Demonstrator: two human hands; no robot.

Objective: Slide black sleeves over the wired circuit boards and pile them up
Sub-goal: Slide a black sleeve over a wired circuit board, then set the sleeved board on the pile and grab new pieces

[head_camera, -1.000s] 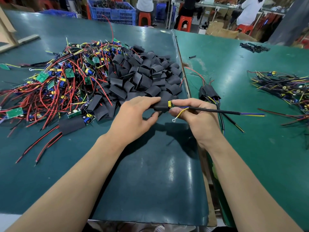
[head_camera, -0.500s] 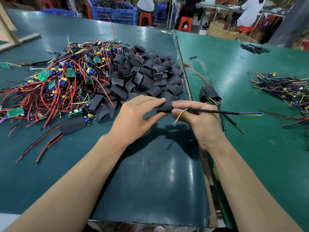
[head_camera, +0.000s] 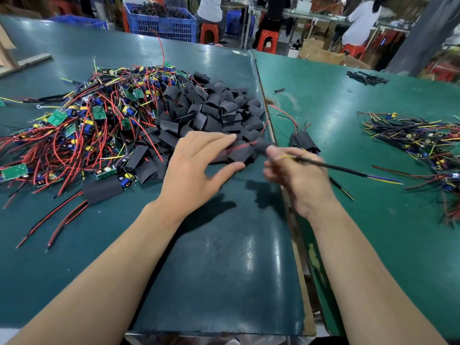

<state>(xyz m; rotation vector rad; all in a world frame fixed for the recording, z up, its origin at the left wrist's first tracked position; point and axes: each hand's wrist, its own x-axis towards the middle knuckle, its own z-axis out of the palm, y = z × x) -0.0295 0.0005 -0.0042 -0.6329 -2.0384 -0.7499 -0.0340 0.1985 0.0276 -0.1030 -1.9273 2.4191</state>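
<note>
A black sleeve (head_camera: 240, 153) with a red wire across it sits just above the bench (head_camera: 224, 270), at the near right edge of the sleeve heap (head_camera: 211, 108). The left hand (head_camera: 196, 170) reaches over it with fingers stretched out above it and thumb spread below; motion blur hides whether the fingers actually touch the sleeve. The right hand (head_camera: 298, 178), just right of the sleeve, pinches a thin black cable (head_camera: 333, 166) between thumb and fingers. The cable runs rightward and ends in blue and yellow strands; a short yellow lead shows by the fingertips. This hand is blurred too, so the cable's link to the sleeve cannot be made out.

Left of the heap lies a large tangle of boards (head_camera: 82, 125), green boards with red, yellow and black wires. One sleeved board (head_camera: 104, 189) lies near the tangle's near edge with red and black leads trailing toward the near left. Just beyond the right hand, across the seam between the two bench mats, a small pile (head_camera: 303, 143) of sleeved boards lies with red wires sticking up. A second tangle (head_camera: 418, 143) of wired parts lies well to the right. A bundle of black pieces (head_camera: 367, 78) and one stray tube (head_camera: 279, 90) lie at the far right. Beyond the bench stand a blue crate (head_camera: 161, 23), red stools (head_camera: 267, 41), and seated people in the background.
</note>
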